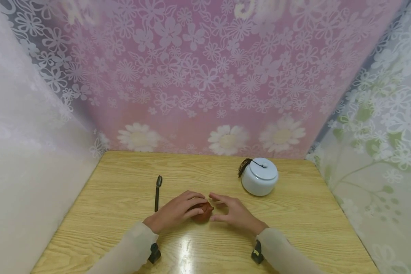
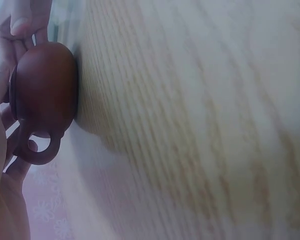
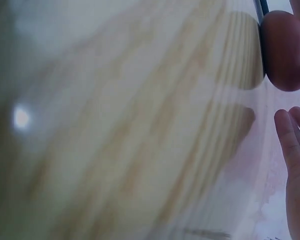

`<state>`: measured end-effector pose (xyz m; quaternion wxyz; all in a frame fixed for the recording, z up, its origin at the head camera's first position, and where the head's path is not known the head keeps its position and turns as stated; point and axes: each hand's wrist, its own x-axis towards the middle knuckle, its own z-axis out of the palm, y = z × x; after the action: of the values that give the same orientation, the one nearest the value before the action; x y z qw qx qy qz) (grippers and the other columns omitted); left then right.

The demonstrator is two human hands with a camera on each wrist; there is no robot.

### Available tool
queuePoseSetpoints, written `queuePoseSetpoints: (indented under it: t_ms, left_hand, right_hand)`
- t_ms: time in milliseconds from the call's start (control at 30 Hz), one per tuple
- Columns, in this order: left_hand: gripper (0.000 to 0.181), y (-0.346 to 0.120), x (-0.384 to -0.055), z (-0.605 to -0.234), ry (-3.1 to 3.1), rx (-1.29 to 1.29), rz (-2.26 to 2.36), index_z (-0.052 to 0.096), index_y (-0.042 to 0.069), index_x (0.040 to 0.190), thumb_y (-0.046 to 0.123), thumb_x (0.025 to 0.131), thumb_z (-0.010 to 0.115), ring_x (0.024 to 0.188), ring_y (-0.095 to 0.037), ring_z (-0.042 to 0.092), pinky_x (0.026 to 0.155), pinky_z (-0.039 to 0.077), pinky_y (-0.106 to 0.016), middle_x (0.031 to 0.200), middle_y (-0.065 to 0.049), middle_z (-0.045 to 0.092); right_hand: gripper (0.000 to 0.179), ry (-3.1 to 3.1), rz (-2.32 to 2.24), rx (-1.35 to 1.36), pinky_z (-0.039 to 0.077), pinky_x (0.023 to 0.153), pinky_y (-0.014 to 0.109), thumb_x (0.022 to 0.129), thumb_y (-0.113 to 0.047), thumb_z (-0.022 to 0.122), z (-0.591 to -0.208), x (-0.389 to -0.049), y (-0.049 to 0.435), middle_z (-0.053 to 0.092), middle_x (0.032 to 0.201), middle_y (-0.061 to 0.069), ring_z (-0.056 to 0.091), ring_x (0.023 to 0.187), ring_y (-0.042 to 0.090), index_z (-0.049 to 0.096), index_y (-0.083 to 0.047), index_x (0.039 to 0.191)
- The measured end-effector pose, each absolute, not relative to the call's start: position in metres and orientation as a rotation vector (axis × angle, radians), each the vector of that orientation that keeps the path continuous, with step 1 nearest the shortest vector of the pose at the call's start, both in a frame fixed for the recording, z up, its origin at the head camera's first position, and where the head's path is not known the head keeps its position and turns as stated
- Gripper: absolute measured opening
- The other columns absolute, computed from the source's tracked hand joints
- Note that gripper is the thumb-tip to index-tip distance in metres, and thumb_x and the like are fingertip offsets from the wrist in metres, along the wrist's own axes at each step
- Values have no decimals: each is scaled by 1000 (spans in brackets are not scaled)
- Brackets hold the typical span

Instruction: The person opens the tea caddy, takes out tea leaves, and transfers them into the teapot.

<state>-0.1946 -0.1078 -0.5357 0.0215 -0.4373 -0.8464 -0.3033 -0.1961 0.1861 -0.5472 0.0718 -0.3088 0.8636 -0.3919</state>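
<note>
A small reddish-brown clay teapot (image 1: 203, 217) sits on the wooden table, its spout pointing toward my right side. My left hand (image 1: 178, 210) holds it from above, thumb on the near side and fingers over the top and far side. In the left wrist view the rounded body and looped handle (image 2: 42, 152) of the teapot show, with left fingers behind. My right hand (image 1: 238, 214) hovers just beside the spout, fingers spread apart and holding nothing. In the right wrist view the right fingers (image 3: 287, 137) are separated from the teapot (image 3: 285, 52) by a gap.
A dark, slim tea scoop (image 1: 158, 192) lies left of the teapot, close to my left wrist. Farther back on the right stands a white lidded jar (image 1: 260, 180) with a dark tassel (image 1: 244, 167). Floral curtains (image 1: 205, 76) enclose the wooden table (image 1: 294, 220) at its back and sides.
</note>
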Motion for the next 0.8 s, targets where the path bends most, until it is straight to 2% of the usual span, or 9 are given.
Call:
queuePoseSetpoints:
  t_ms: [167, 367, 800]
  left_hand:
    - [37, -107, -195, -539, -2662, -1334, -876, 65, 20, 151, 29, 117, 52, 143, -17, 57, 118, 53, -41, 155, 2, 60]
    - [37, -107, -197, -539, -2696, -1327, -892, 63, 21, 152, 28, 118, 50, 146, -14, 54, 122, 49, -37, 156, 7, 59]
    - [34, -104, -196, -538, -2694, -1273, -940, 65, 19, 148, 26, 117, 53, 142, -14, 58, 119, 51, -35, 150, 7, 64]
  right_hand:
    - [88, 2569, -1145, -912, 54, 115, 49, 93, -48, 87, -546, -196, 181, 62, 159, 4, 71, 131, 20, 51, -7, 163]
    - [84, 2574, -1104, -982, 59, 109, 44, 96, -47, 84, -546, -197, 177, 69, 150, 8, 74, 124, 19, 53, -6, 162]
    - [77, 2479, -1164, -913, 60, 107, 37, 98, -41, 82, -545, -198, 172, 65, 154, 8, 74, 126, 20, 53, -11, 163]
